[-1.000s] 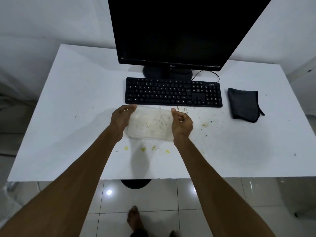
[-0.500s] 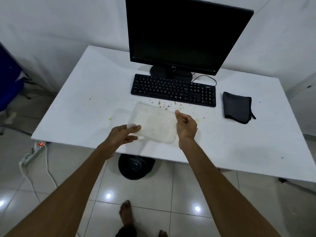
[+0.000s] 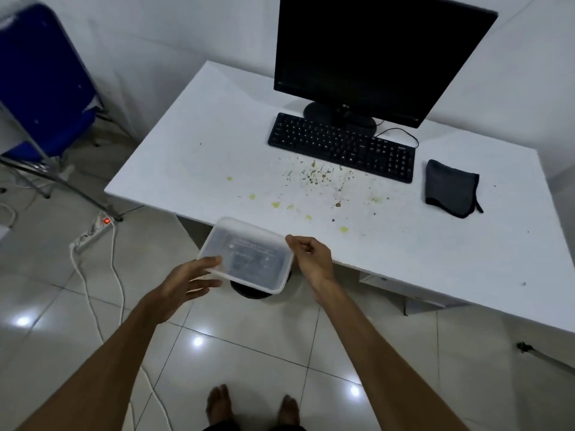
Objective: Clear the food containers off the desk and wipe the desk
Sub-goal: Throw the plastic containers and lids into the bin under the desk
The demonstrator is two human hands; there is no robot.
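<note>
A clear plastic food container (image 3: pixel 249 253) hangs in the air just off the near edge of the white desk (image 3: pixel 435 259), above a dark round bin (image 3: pixel 249 290) on the floor. My left hand (image 3: pixel 186 281) supports its near left corner with spread fingers. My right hand (image 3: pixel 311 256) pinches its right rim. Yellow-green food stains and dark crumbs (image 3: pixel 314 178) are scattered over the desk in front of the keyboard. A folded dark grey cloth (image 3: pixel 449 188) lies on the desk to the right of the keyboard.
A black keyboard (image 3: pixel 342 147) and a black monitor (image 3: pixel 373 57) stand at the back of the desk. A blue folding chair (image 3: pixel 40 88) is at the left. A white power strip (image 3: pixel 93 231) and its cable lie on the tiled floor. My bare feet (image 3: pixel 252 405) show below.
Both hands have carried the container from the desktop toward me, past the near edge, until it hangs over the bin. The view has swung left and back, uncovering the stains where it lay.
</note>
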